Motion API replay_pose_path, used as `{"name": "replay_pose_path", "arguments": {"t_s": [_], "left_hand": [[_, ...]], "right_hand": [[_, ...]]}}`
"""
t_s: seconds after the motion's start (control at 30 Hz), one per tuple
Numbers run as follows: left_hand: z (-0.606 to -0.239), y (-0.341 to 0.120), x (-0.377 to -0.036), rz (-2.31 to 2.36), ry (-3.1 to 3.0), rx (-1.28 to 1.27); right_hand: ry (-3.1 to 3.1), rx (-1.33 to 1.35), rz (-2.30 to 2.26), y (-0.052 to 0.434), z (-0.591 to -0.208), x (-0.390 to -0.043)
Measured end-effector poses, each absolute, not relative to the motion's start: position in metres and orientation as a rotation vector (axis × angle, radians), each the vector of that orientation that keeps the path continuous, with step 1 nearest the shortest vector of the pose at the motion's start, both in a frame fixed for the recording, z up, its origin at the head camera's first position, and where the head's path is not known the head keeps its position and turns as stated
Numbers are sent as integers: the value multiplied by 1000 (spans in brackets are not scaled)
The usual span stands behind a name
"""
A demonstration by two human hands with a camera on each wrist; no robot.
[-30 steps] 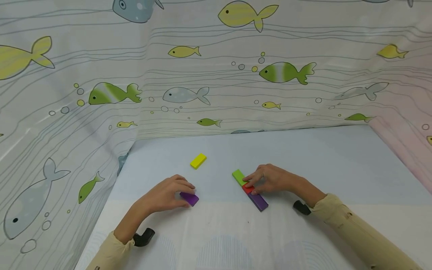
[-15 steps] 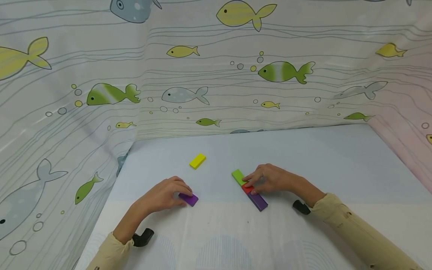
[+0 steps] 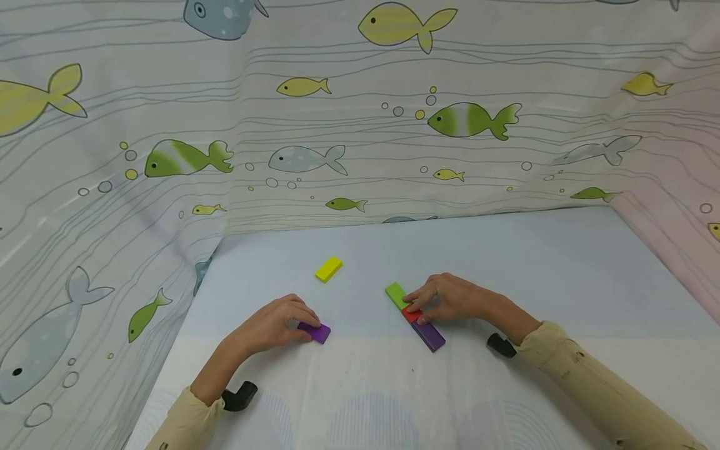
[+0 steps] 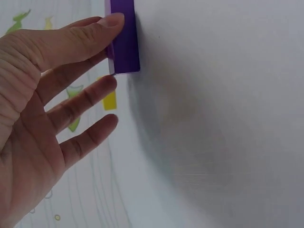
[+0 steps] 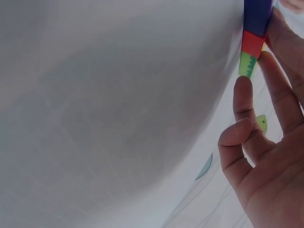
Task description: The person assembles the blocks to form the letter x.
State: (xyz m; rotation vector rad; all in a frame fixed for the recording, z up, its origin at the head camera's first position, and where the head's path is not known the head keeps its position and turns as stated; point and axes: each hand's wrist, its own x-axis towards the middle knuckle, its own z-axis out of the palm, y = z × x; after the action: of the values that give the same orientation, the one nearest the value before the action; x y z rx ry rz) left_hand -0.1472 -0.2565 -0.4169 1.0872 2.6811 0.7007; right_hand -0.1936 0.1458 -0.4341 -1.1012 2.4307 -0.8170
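My left hand [image 3: 306, 325] lies on the table at the near left and pinches the left end of a purple block [image 3: 317, 332] between thumb and fingers; the left wrist view shows the thumb [image 4: 95, 33] along the purple block [image 4: 124, 38]. My right hand [image 3: 415, 309] pinches a red block [image 3: 411, 315] with index finger and thumb. This red block sits in a diagonal row between a green block [image 3: 396, 294] and a dark purple block [image 3: 429, 335]. In the right wrist view the row [image 5: 253, 42] runs along my fingers [image 5: 247, 102].
A yellow block [image 3: 329, 269] lies alone further back, between the hands, and shows as a yellow block [image 4: 109, 100] past my left fingers. A fish-print curtain [image 3: 337, 125] walls the pale blue table [image 3: 506, 262] at back, left and right. Black wrist mounts [image 3: 239, 395] sit at both cuffs.
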Motion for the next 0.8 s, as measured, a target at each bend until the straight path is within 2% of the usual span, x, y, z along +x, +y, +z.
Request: {"name": "replay_pose_path", "arguments": {"t_s": [0.23,0.8], "left_hand": [[-422,-258,-149,723,2696,1081],[-425,-242,-144,699,2835,1341]], "right_hand": [[2421,-1121,-832,145,-434,-194],[2368,-1118,-896,145,-434,-197]]}}
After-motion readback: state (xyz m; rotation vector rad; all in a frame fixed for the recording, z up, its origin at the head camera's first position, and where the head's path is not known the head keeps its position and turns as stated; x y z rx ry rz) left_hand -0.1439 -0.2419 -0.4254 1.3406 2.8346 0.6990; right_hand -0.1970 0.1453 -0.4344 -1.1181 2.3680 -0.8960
